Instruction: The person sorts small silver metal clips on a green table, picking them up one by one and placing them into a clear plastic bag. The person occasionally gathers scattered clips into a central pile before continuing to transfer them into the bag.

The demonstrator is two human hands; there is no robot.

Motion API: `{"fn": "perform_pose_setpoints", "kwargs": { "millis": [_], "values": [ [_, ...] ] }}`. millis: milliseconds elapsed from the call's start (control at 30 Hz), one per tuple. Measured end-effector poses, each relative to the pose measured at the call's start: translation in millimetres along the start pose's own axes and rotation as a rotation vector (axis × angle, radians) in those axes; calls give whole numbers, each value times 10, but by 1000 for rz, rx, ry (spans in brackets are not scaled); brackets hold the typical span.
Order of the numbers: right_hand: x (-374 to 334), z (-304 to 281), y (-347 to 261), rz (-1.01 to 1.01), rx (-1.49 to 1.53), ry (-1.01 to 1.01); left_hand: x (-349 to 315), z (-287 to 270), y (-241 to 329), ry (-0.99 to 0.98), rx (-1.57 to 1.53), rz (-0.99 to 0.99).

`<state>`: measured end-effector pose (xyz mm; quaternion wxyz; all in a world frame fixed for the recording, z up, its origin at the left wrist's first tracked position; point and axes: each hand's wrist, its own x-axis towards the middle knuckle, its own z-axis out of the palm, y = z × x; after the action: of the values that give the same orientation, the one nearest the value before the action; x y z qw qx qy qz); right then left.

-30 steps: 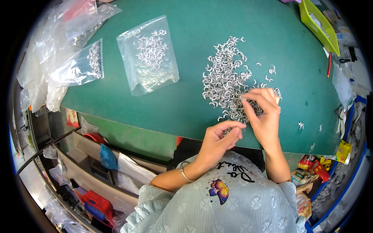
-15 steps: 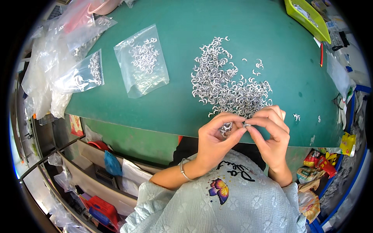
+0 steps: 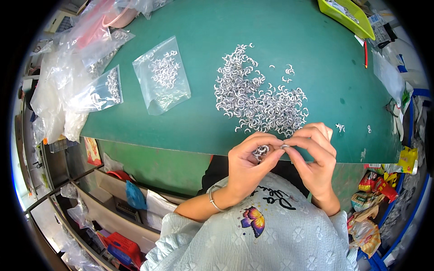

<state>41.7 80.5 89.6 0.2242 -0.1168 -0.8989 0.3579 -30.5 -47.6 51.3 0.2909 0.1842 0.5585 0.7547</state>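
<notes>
My left hand (image 3: pixel 242 165) is closed, cupping several small silvery crescent-shaped metal pieces (image 3: pixel 261 152) in its curled palm. Its thumb and forefinger meet my right hand (image 3: pixel 318 158) at a tiny silvery piece (image 3: pixel 284 146), whose exact shape is mostly hidden by the fingertips. The right thumb and forefinger pinch that piece from the other side, and its other fingers are curled. Just beyond both hands, a large loose pile of the same crescents (image 3: pixel 257 101) spreads over the green tabletop (image 3: pixel 190 131).
A clear bag with crescents (image 3: pixel 160 88) lies left of the pile; more plastic bags (image 3: pixel 58 86) heap at the far left. A yellow-green basket (image 3: pixel 348 18) and a red pen (image 3: pixel 365 54) are at the far right. A few small pieces (image 3: pixel 340 128) lie near the right edge.
The view has shifted a little, so the pile and basket appear farther left. Both hands stay pinched together at the small piece, with the fingertips barely moved.
</notes>
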Motion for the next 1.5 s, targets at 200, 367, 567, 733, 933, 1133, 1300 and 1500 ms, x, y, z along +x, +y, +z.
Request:
{"fn": "perform_pose_setpoints", "kwargs": {
  "millis": [200, 367, 567, 733, 933, 1133, 1300, 1500],
  "values": [
    [-62, -42, -7, 35, 70, 8, -41, 32, 10, -33, -35, 9],
    [-108, -60, -8, 55, 142, 21, -92, 63, 73, -32, -79, -69],
    [-145, -69, -25, 48, 172, 45, -140, 84, 78, -30, -146, -122],
    [-142, -76, -52, 33, 150, 54, -133, 86, 75, -47, -157, -91],
    [-150, -15, -11, 85, 250, 57, -134, 70, 67, -32, -175, -95],
    [-163, 76, 76, 243, 496, 69, -110, 18, 15, 51, -225, -264],
    [-95, 178, 323, 426, 711, 6, -56, -77, -68, 132, -299, -389],
    [83, 135, 620, 647, 781, -159, 4, -177, -184, 198, -379, -415]
  ]
}}
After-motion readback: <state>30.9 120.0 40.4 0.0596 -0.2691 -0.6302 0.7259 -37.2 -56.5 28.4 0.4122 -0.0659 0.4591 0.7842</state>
